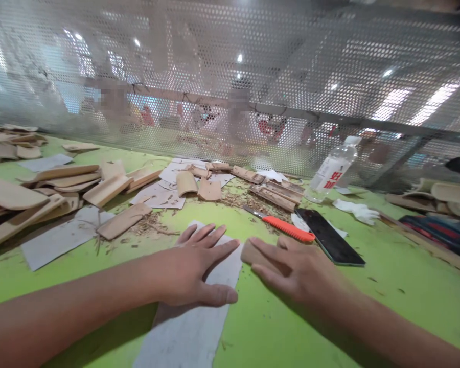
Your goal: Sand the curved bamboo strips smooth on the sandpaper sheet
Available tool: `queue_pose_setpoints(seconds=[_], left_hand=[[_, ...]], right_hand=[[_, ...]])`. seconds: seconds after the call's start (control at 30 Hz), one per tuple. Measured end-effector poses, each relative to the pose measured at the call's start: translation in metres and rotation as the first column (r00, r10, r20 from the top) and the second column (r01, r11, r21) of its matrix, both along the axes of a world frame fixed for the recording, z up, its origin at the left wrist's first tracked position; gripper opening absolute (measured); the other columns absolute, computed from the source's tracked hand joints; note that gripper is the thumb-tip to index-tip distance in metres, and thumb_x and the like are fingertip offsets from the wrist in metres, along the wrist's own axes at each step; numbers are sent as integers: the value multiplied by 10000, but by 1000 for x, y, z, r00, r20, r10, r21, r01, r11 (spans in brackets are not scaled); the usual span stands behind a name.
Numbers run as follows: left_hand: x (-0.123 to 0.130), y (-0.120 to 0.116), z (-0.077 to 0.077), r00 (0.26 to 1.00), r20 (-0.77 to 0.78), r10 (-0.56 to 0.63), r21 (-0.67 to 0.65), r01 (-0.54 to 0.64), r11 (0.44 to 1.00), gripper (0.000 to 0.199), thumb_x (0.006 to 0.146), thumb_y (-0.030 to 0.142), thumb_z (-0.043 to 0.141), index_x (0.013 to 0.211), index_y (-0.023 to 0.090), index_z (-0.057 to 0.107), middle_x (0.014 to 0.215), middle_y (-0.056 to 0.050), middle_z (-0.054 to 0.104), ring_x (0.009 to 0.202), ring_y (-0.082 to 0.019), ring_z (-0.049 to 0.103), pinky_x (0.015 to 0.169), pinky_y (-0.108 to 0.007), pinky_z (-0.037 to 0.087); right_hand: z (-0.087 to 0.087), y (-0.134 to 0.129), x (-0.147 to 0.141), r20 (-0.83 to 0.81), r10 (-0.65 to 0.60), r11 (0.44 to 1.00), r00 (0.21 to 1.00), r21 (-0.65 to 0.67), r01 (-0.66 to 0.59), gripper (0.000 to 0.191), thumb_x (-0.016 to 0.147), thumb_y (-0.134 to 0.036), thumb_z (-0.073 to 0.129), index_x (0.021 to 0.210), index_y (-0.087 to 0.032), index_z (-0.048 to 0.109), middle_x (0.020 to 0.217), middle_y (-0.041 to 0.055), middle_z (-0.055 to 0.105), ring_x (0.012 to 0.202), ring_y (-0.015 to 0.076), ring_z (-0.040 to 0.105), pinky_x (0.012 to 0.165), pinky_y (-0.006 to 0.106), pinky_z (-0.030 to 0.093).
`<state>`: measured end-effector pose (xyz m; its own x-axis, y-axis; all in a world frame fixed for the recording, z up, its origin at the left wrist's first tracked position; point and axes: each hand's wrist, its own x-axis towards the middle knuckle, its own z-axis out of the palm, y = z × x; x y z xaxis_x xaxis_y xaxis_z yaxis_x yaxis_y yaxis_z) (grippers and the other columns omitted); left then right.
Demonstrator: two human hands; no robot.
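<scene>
My left hand (187, 271) lies flat with fingers spread on a long white sheet of paper (187, 337). Just right of the paper's edge, my right hand (299, 271) grips a small tan piece (258, 258) that looks like bamboo, its index finger along the top and its thumb at the near side. Part of that piece is hidden by the fingers. Beyond the right hand lie a utility knife (289, 228) with an orange handle and bare blade, and a black phone (329, 237).
Curved bamboo pieces (19, 197) are heaped at the left; others (209, 189) lie at the back among paper and shavings. A water bottle (331, 171), a white glove (358, 210) and a power tool (437, 232) stand or lie right. Perforated metal mesh (214, 117) closes the table's back.
</scene>
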<state>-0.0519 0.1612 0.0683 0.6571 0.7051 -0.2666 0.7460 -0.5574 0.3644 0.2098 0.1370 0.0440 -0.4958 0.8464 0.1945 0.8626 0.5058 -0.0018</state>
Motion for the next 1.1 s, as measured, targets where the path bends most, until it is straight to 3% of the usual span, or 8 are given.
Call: queue_pose_setpoints(seconds=[0.37, 0.5, 0.57, 0.77, 0.93, 1.1], left_hand=[[0, -2, 1, 1000, -31, -3, 3, 3, 1000, 968, 916, 795, 495, 1648, 259, 157, 1677, -132, 8, 1534, -392, -62, 1211, -624, 24], [1, -2, 3, 1000, -26, -10, 11, 11, 1000, 937, 934, 780, 481, 1648, 275, 144, 1671, -129, -22, 1531, -407, -54, 1200, -653, 44], [1, -2, 3, 1000, -23, -11, 9, 11, 1000, 937, 929, 788, 480, 1647, 284, 149, 1670, -124, -25, 1529, -411, -55, 1198, -657, 50], [0, 0, 1, 1000, -19, -16, 6, 16, 1000, 981, 917, 810, 468, 1646, 225, 171, 1668, -158, 17, 1535, -382, -59, 1211, -622, 29], [2, -2, 2, 999, -33, -6, 9, 7, 1000, 970, 919, 797, 479, 1649, 257, 137, 1673, -132, -1, 1539, -383, -50, 1207, -632, 25], [1, -1, 4, 1000, -27, -15, -4, 15, 1000, 953, 929, 793, 465, 1648, 250, 154, 1676, -129, 22, 1537, -375, -70, 1205, -636, 30]], right_hand=[[3, -2, -2, 1, 35, 996, 999, -88, -35, 517, 1009, -537, 465, 1472, -334, 575, 880, 92, 671, 662, 224, 633, 593, 325, 449], [10, 14, 5, 66, -142, 989, 988, -24, 144, 503, 1027, -496, 450, 1476, -306, 572, 1044, 142, 696, 761, 256, 672, 592, 318, 450], [14, 17, 6, 43, -171, 985, 984, 20, 170, 504, 1035, -476, 440, 1474, -269, 576, 1133, 163, 685, 838, 273, 681, 624, 330, 468], [10, 6, -3, -34, 71, 994, 997, -83, -74, 515, 1008, -527, 501, 1486, -342, 553, 910, 74, 663, 712, 204, 634, 602, 289, 443], [9, 7, -2, 14, -61, 998, 998, -22, 61, 496, 1016, -513, 481, 1466, -329, 580, 1054, 129, 678, 795, 238, 654, 633, 305, 446], [9, -8, -6, -61, 106, 984, 992, -136, -114, 527, 1009, -532, 495, 1480, -308, 564, 910, 77, 633, 696, 193, 613, 609, 292, 425]])
